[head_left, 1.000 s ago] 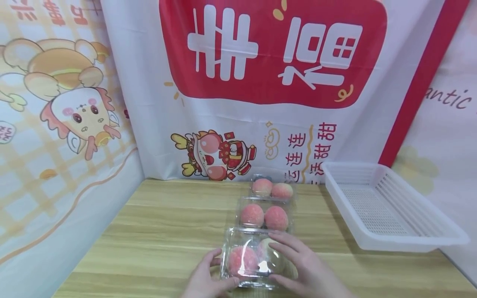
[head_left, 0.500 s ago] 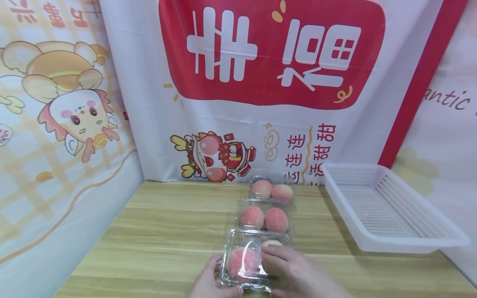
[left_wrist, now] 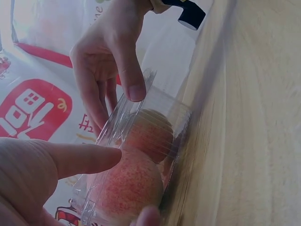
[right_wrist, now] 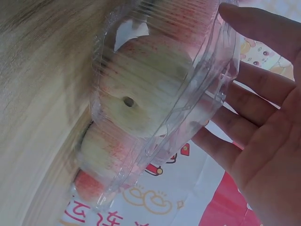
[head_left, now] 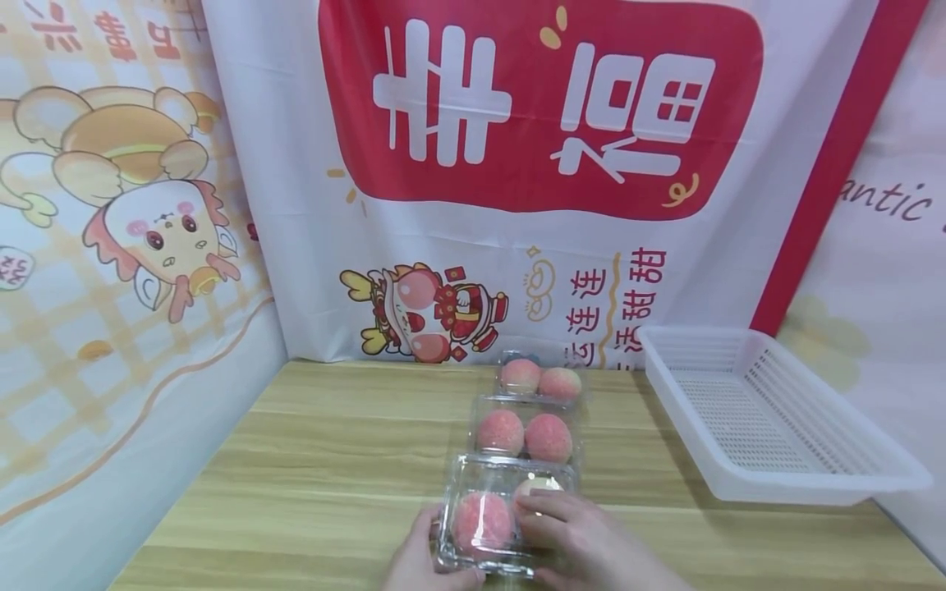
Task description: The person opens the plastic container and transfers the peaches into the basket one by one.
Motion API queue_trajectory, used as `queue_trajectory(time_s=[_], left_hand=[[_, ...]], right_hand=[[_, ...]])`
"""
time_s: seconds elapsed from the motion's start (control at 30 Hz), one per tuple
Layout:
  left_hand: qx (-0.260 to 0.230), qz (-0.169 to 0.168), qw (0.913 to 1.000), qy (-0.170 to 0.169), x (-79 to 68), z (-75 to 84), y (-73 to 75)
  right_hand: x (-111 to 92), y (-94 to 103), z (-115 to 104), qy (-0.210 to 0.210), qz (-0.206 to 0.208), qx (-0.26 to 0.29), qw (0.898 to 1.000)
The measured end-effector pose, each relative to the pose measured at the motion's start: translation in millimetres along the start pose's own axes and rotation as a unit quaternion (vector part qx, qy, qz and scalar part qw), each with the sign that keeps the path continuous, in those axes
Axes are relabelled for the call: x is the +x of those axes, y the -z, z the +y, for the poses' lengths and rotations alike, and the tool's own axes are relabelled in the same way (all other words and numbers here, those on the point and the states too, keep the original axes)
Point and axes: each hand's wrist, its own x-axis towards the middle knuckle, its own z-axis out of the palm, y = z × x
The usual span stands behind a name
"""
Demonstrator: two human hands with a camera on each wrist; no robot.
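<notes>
Nearest me on the table lies a clear plastic clamshell box (head_left: pixel 510 469) holding two peaches, one pink (head_left: pixel 482 522) and one pale (right_wrist: pixel 146 89). My left hand (head_left: pixel 423 558) holds the box at its left front corner; in the left wrist view its thumb (left_wrist: pixel 89 159) lies along the rim. My right hand (head_left: pixel 584 546) grips the right front part, fingers over the lid and thumb on the front rim, covering much of the pale peach in the head view. The lid lies over the fruit; whether its edge is fully latched I cannot tell.
Behind it, in a line, lie a second clear box (head_left: pixel 525 402) and a third (head_left: pixel 505 359), each with two peaches. A white plastic basket (head_left: pixel 813 484) stands at the right. Printed cloths (head_left: pixel 296 246) hang behind and at the sides of the wooden table (head_left: pixel 318 460).
My right hand has moved left and slightly nearer over the lid, covering more of the pale peach. The left hand has shifted slightly right and down at its corner. The boxes stay in place.
</notes>
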Motion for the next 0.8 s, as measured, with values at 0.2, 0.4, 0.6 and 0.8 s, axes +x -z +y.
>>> queue_trajectory(time_s=[0.2, 0.4, 0.6, 0.8], left_hand=[[-0.002, 0.0, 0.9999, -0.01, -0.1, 1.1, -0.7], [-0.015, 0.006, 0.9996, -0.025, -0.2, 2.6, -4.0], [-0.018, 0.012, 0.9996, -0.017, -0.5, 4.7, -6.5], [-0.008, 0.017, 0.9997, -0.019, 0.6, 3.3, -8.1]], right_hand=[[-0.1, -3.8, 0.5, 0.001, 0.019, -0.009, 1.0], [1.4, -6.4, 1.8, 0.016, 0.042, -0.018, 0.999], [4.5, -5.9, 0.1, 0.024, 0.042, -0.027, 0.998], [11.1, -8.3, -2.9, 0.039, 0.037, -0.091, 0.994]])
